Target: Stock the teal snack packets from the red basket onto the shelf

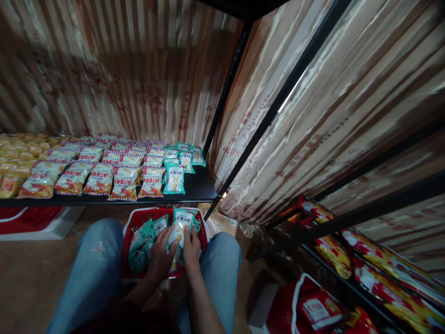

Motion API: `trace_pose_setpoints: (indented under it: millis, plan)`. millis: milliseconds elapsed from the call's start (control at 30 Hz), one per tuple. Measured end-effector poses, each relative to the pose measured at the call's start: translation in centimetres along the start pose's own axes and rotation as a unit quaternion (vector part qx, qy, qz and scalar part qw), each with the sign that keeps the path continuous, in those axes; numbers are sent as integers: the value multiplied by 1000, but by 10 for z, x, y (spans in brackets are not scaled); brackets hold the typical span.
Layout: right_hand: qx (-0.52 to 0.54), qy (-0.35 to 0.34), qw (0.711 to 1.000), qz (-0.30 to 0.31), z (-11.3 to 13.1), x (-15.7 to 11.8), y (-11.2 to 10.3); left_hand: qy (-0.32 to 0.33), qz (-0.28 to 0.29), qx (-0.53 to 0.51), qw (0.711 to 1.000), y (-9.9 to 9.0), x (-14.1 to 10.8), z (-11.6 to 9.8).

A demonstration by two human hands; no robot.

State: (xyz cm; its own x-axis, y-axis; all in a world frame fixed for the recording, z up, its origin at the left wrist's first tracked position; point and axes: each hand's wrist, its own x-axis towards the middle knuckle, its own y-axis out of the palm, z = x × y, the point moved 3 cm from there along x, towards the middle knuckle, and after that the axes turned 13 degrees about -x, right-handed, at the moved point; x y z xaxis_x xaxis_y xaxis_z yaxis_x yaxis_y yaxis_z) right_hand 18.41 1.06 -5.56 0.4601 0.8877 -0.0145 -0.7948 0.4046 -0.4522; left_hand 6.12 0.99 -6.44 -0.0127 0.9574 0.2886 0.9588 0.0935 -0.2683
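Note:
Between my knees stands a red basket [127, 232] with a white rim, holding several teal-and-white snack bags [141, 246]. Just above its contents, my left hand [162, 253] and my right hand [191, 246] hold one teal-and-white bag [181, 227] upright from both sides, its printed front facing me. On the black shelf [200, 185] beyond, similar teal bags [175, 178] stand at the right end of the rows. Left of them are several rows of white bags with red print [125, 181].
Yellow packs [14, 162] fill the shelf's far left. Black rack posts [227, 83] rise by the curtain. At lower right are another red basket [285, 301] and a shelf of red-and-yellow bags [330, 253]. A red-and-white container [62, 227] sits below the shelf.

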Motion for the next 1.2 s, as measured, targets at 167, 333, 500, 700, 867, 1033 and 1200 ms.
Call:
trace_pose_setpoints:
  millis: [167,333,500,700,867,1033,1200]
  plan:
    - [-22,-14,1000,-4,0,2,-6,-7,-1,-9,1000,4,0,-5]
    - [-7,6,999,-30,2,4,-13,-12,-2,-16,1000,8,2,-8]
    - [27,-14,998,-46,15,13,-22,-13,-7,-24,1000,16,10,-14]
    - [15,-67,997,-43,28,36,-34,9,-11,-41,999,28,26,-21]
    - [-21,-97,994,-37,28,53,-40,26,-12,-60,998,41,45,-28]
    - [-41,-95,993,-62,19,69,-44,45,-3,-72,996,55,65,-31]
    - [-31,-105,992,-64,20,91,-45,47,4,-76,996,66,85,-33]
